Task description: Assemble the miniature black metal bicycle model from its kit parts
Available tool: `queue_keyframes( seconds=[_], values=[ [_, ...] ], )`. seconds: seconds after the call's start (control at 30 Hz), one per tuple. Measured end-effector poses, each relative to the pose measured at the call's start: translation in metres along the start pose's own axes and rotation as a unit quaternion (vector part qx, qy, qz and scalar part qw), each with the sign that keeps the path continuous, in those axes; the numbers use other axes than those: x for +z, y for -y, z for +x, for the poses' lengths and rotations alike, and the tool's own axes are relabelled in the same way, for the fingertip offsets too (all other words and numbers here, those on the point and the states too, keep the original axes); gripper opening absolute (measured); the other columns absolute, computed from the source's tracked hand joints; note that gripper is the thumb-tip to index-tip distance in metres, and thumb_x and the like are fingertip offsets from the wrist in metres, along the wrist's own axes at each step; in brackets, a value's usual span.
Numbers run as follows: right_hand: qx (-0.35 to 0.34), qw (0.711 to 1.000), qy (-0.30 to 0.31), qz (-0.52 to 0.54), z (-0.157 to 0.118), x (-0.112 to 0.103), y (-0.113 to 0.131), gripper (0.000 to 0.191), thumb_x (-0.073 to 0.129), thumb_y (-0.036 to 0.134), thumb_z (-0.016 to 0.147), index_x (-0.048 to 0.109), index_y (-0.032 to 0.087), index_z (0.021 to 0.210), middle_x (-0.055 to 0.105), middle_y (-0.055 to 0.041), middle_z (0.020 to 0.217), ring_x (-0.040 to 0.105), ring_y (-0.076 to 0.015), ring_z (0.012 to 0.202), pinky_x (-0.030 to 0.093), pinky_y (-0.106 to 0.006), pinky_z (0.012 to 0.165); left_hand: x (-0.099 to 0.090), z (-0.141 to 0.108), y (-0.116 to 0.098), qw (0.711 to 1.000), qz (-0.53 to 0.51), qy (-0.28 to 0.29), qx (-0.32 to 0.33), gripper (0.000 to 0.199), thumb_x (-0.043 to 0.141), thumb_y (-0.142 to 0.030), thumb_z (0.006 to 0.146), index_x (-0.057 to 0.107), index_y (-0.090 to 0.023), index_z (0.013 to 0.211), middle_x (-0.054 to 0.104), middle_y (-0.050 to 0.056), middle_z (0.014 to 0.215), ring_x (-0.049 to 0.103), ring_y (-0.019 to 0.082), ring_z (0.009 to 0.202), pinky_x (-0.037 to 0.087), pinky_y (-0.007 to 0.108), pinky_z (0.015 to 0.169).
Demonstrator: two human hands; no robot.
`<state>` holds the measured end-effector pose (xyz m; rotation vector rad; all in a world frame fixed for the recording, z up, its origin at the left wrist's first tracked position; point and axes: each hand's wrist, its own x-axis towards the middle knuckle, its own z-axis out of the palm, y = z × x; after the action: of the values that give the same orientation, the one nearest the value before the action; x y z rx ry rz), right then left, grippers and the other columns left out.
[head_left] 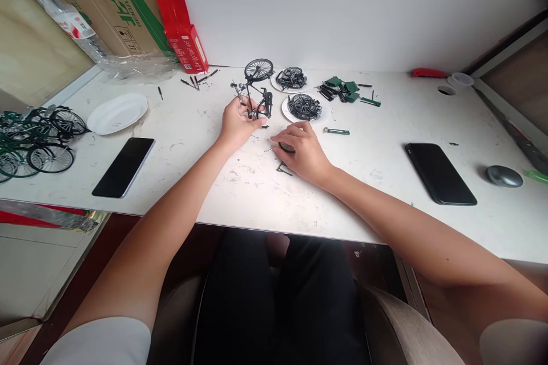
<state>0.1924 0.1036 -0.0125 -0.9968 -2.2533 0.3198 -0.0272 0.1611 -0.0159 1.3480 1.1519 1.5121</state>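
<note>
My left hand (240,120) is closed around a black model bicycle (256,91), holding it upended with one wheel at the top; its lower part is partly hidden by my fingers. Over the table to the right, my right hand (302,151) has its fingers curled on a small black spoked wheel (286,147), mostly covered by the hand. Just below those fingers lies a small dark frame-like part (283,169). Beyond my hands, two white paper plates (324,116) hold black wheels (303,106) and other dark parts (291,77).
Green and black parts (342,90) lie at the back, with a green strip (337,131) nearer. Model bicycles (38,137) crowd the left edge beside a white plate (117,114). A phone (124,167) lies left; a black phone-like slab (440,173) and a mouse (504,176) are right.
</note>
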Motion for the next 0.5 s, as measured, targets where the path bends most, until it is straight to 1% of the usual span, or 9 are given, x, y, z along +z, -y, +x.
queue_keyframes(
  seconds=[0.07,0.17,0.37,0.5],
  values=[
    [-0.005,1.000,0.009,-0.006,-0.0002,0.0004,-0.0004,0.027,0.066,0.029,0.105,0.086,0.025,0.122,0.078,-0.0121,0.121,0.054,-0.0382,0.123,0.053,-0.058,0.106,0.0002,-0.0002,0.0000,1.000,0.004,0.000,0.003,0.049,0.088,-0.004,0.064,0.053,-0.021,0.094,0.073,0.003,0.101,0.078,0.023,0.108,0.067,0.033,0.085],
    [-0.011,1.000,0.019,-0.015,-0.0003,0.0009,-0.0018,0.026,0.065,0.029,0.105,0.088,0.027,0.117,0.076,-0.0120,0.125,0.055,-0.0382,0.124,0.053,-0.059,0.105,-0.0002,-0.0002,0.0004,1.000,0.010,0.001,0.007,0.050,0.089,-0.006,0.063,0.053,-0.022,0.094,0.072,0.005,0.106,0.077,0.024,0.113,0.066,0.032,0.086],
    [-0.018,0.999,0.017,-0.022,-0.0005,0.0004,-0.0046,0.026,0.065,0.030,0.107,0.089,0.025,0.115,0.077,-0.0136,0.122,0.054,-0.0379,0.124,0.053,-0.058,0.104,-0.0007,0.0005,0.0016,1.000,0.008,0.004,0.005,0.052,0.090,-0.007,0.063,0.052,-0.023,0.095,0.072,0.003,0.105,0.076,0.023,0.112,0.066,0.030,0.083],
    [-0.022,0.999,0.018,-0.026,0.0003,-0.0012,-0.0059,0.022,0.068,0.029,0.105,0.089,0.026,0.110,0.078,-0.0125,0.120,0.054,-0.0384,0.123,0.052,-0.058,0.102,0.0003,0.0000,0.0004,1.000,0.002,0.001,0.007,0.052,0.090,-0.007,0.063,0.052,-0.022,0.094,0.071,0.004,0.105,0.076,0.023,0.112,0.066,0.029,0.081]
  ],
)
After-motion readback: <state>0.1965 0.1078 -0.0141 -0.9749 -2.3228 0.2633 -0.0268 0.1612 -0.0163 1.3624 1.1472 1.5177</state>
